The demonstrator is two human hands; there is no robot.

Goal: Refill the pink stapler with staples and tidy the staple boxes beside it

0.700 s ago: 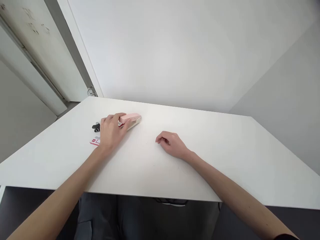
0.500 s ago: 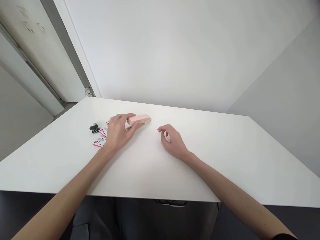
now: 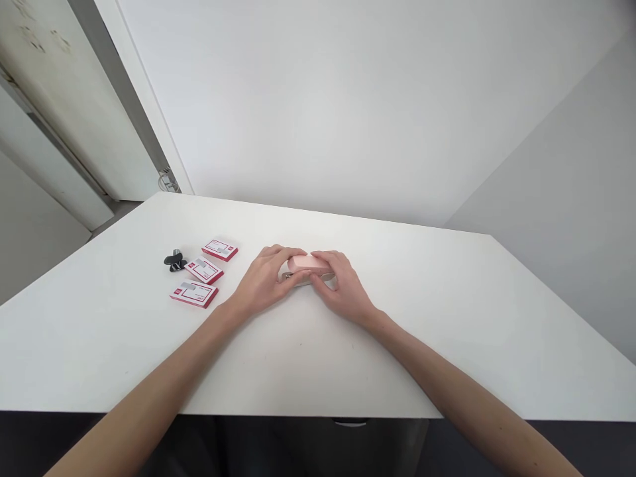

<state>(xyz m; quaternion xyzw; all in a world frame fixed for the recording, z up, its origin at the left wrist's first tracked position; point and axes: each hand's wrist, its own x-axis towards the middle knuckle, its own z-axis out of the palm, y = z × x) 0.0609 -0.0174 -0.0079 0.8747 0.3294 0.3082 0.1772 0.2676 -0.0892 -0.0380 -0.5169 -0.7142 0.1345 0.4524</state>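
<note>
Two bare hands meet over one pink stapler (image 3: pixel 308 264) at the center of a white table (image 3: pixel 422 318). The stapler lies crosswise, from 9 to 3 o'clock. The left hand (image 3: pixel 264 279), at its 8 o'clock, holds one end between the thumb on the near side and the fingers over the top. The right hand (image 3: pixel 345 283), at its 4 o'clock, holds the other end in a similar narrow grip. Whether the stapler's base touches the table cannot be told.

At 9 o'clock from the stapler, well apart, lie three small white boxes with red edges. Around the middle box (image 3: pixel 203 270), the far box (image 3: pixel 220 249) is at 1 o'clock and the near box (image 3: pixel 193 294) at 7 o'clock. Black clips (image 3: pixel 173 259) sit at its 10 o'clock, very close; they look like two, but overlap too much to count surely. A pale wall (image 3: pixel 318 119) rises at 12 o'clock.
</note>
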